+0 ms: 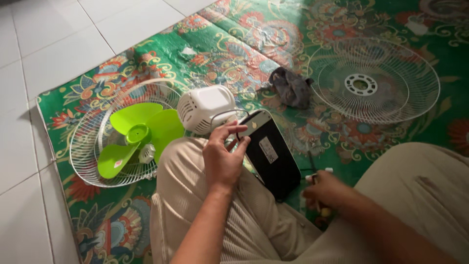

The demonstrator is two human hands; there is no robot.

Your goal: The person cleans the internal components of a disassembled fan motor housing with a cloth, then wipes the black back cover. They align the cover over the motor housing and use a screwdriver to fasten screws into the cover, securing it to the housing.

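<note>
Loosely, left hand (222,159) fingers curl on glossy black base (271,154); blurred right hand (325,193) grips a thin tool (312,166).

L hand (222,159) grips top of black fan base (272,156) by white motor housing (205,108). R hand (325,191), blurred, holds a screwdriver (312,168). Green blade (139,134) lies in rear grille (93,142); front grille (375,80) and grey cloth (290,87) on mat (220,44).

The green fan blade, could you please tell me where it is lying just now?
The green fan blade lies in a white wire guard on the patterned mat, left in the head view, beside the white motor housing.
</note>
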